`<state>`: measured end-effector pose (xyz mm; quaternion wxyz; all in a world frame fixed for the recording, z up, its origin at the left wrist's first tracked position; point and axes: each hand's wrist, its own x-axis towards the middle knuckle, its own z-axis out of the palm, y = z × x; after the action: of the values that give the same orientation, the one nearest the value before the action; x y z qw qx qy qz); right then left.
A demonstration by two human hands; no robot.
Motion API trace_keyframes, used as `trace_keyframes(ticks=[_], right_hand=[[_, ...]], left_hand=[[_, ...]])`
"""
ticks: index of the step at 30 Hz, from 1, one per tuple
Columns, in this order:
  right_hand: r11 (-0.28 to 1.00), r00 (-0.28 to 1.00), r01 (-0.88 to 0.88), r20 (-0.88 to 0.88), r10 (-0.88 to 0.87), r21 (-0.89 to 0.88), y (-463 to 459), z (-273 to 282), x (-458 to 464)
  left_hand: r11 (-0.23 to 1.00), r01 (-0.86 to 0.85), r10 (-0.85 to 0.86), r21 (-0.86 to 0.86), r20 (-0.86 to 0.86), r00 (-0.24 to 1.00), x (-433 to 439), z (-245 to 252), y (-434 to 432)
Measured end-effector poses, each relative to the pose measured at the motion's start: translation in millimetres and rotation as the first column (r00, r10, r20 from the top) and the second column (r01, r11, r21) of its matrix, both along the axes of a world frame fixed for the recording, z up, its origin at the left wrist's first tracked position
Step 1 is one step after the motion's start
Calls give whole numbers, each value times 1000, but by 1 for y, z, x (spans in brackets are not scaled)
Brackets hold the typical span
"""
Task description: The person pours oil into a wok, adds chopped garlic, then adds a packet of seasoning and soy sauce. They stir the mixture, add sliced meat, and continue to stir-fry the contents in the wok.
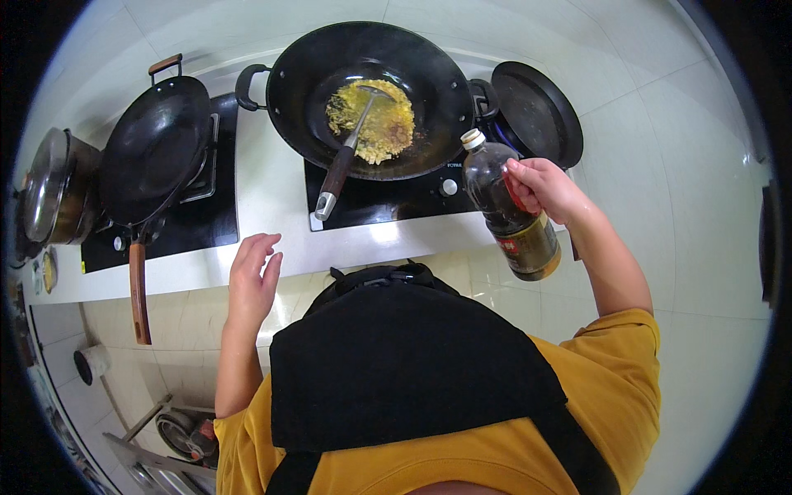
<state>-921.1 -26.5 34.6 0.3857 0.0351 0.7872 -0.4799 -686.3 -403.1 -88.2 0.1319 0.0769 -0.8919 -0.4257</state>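
Observation:
My right hand (pixel 539 185) grips a large plastic sauce bottle (pixel 508 201) by its red handle. The bottle tilts slightly left, its pale cap end (pixel 473 138) near the right rim of a big black wok (pixel 433 117). Dark liquid shows inside, and the label bears writing. In the wok lies yellow chopped food (pixel 383 127) with a darker brown patch at its right. A spatula (pixel 339 176) rests there, its blade on the food and its dark handle over the near rim. My left hand (pixel 253 272) holds nothing, fingers apart, above the counter's front edge.
A second wok (pixel 158 148) stands on the left hob (pixel 204 229), its wooden handle (pixel 140 291) jutting past the counter edge. Beyond it sits a lidded pot (pixel 71 192). A black frying pan (pixel 535 114) leans right of the big wok. The right hob (pixel 396 207) has a knob in front.

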Motion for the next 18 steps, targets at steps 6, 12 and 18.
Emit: trace_keyframes(ticks=[6,12,18], right_hand=[[999,999,24,34,-26,49,-8,5,-4],[998,998,-2,66,-2,67,-13,7,-9],[991,999,-7,45,2,131,-18,9,-13]], left_hand=[[999,42,-44,34,67,997,9,-21,-4],[997,65,-68,32,90,994,12,-34,-4],[995,99,-98,-5,83,992,11,-43,-7]])
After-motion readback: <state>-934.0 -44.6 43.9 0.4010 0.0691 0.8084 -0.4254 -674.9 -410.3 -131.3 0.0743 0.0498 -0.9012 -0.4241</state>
